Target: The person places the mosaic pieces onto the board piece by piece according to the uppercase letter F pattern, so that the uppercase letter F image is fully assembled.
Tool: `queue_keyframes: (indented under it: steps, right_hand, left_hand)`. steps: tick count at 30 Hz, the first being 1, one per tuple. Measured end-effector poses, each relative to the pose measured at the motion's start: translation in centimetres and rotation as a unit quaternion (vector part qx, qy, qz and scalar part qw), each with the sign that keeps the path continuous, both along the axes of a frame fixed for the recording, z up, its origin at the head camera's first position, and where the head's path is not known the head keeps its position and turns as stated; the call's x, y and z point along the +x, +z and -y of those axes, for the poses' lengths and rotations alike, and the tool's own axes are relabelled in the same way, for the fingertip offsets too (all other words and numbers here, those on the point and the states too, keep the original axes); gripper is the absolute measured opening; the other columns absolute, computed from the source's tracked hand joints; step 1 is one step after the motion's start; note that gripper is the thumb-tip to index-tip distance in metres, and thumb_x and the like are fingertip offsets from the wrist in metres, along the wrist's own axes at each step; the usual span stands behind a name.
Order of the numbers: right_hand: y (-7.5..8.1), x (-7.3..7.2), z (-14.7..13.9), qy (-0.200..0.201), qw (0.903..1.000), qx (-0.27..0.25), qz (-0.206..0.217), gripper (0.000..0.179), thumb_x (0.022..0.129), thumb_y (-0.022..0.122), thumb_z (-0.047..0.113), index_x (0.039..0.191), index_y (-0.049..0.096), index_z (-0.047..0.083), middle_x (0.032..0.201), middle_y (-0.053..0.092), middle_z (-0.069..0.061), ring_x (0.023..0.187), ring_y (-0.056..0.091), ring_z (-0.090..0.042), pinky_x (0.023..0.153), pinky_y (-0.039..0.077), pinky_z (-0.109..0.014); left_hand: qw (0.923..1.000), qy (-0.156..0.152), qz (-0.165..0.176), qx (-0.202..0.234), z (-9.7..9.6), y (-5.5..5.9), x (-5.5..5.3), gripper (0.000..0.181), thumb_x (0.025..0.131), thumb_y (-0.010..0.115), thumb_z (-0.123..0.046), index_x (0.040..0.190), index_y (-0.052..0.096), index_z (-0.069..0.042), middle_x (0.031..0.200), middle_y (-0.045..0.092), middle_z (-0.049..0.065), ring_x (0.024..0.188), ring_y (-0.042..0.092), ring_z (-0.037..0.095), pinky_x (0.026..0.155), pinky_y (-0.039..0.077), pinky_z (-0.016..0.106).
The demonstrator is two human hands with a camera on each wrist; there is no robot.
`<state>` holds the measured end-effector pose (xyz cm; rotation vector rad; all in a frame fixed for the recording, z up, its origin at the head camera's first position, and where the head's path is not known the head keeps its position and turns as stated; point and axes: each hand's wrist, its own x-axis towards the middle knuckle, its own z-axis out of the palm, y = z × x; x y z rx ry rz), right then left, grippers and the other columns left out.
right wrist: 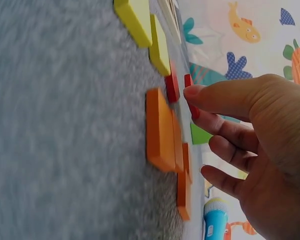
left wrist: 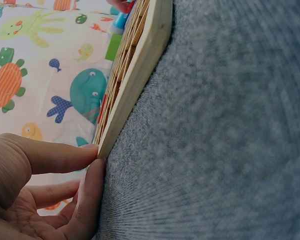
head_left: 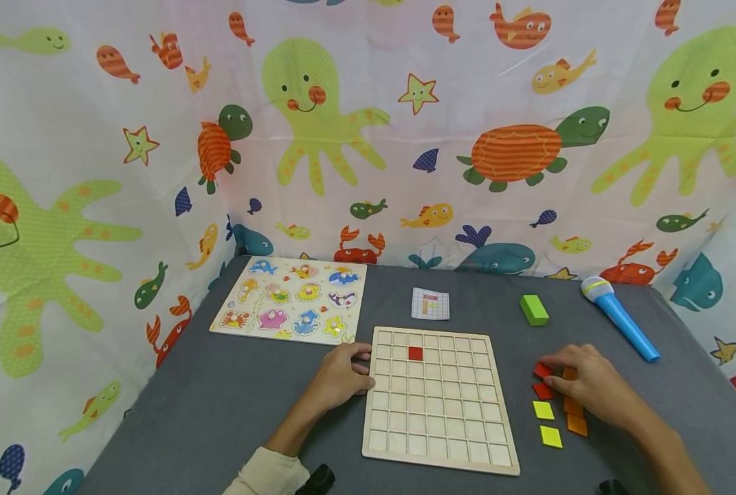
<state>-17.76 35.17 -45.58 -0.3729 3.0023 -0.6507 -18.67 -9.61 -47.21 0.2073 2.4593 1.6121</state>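
A wooden grid board (head_left: 437, 407) lies on the grey cloth, with one red tile (head_left: 415, 353) in a compartment near its far edge. At the board's left edge, my left hand (head_left: 341, 377) pinches the rim between thumb and finger, as the left wrist view shows. My right hand (head_left: 596, 385) is to the right of the board, pinching a red square tile (right wrist: 192, 107) by its edges. Just below it lie another red tile (head_left: 543, 391) and two yellow tiles (head_left: 551, 436). Several orange tiles (head_left: 576, 424) lie beside them, partly hidden by the right hand.
A small pattern card (head_left: 431, 304) lies beyond the board. Behind on the left is a sea-animal peg puzzle (head_left: 290, 300). A green block (head_left: 534, 311) and a blue toy microphone (head_left: 626, 326) lie at the far right. A printed curtain (head_left: 368, 206) borders the table.
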Motion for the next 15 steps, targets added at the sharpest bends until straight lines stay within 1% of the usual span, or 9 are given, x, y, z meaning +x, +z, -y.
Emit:
queue_keyframes:
  steps: [7, 11, 15]
  right_hand:
    - [0.2, -0.3, 1.4, 0.018, 0.9996, -0.005, -0.02, 0.03, 0.094, 0.081, 0.021, 0.121, 0.078, 0.008, 0.111, 0.069, -0.004, 0.103, 0.052, -0.027, 0.078, 0.047, -0.038]
    - [0.4, -0.7, 2.3, 0.024, 0.9994, -0.014, -0.019, 0.032, 0.095, 0.079, 0.022, 0.125, 0.077, 0.008, 0.116, 0.069, -0.006, 0.107, 0.052, -0.028, 0.082, 0.048, -0.044]
    - [0.5, -1.2, 3.4, 0.028, 0.9991, -0.024, -0.021, 0.033, 0.096, 0.079, 0.022, 0.126, 0.077, 0.01, 0.118, 0.069, -0.006, 0.11, 0.052, -0.028, 0.086, 0.048, -0.049]
  left_hand:
    - [1.0, -0.002, -0.001, 0.001, 0.0, -0.2, -0.1, 0.061, 0.082, 0.081, 0.006, 0.139, 0.061, 0.007, 0.123, 0.064, 0.018, 0.1, 0.07, 0.025, 0.067, 0.066, 0.033]
    - [1.0, -0.003, -0.001, 0.004, 0.1, -0.1, -0.1, 0.061, 0.082, 0.081, 0.006, 0.14, 0.061, 0.007, 0.121, 0.064, 0.018, 0.1, 0.07, 0.025, 0.067, 0.066, 0.033]
    - [1.0, -0.003, 0.0, 0.006, 0.1, 0.0, -0.1, 0.061, 0.082, 0.081, 0.007, 0.14, 0.061, 0.007, 0.121, 0.064, 0.019, 0.1, 0.07, 0.025, 0.068, 0.066, 0.032]
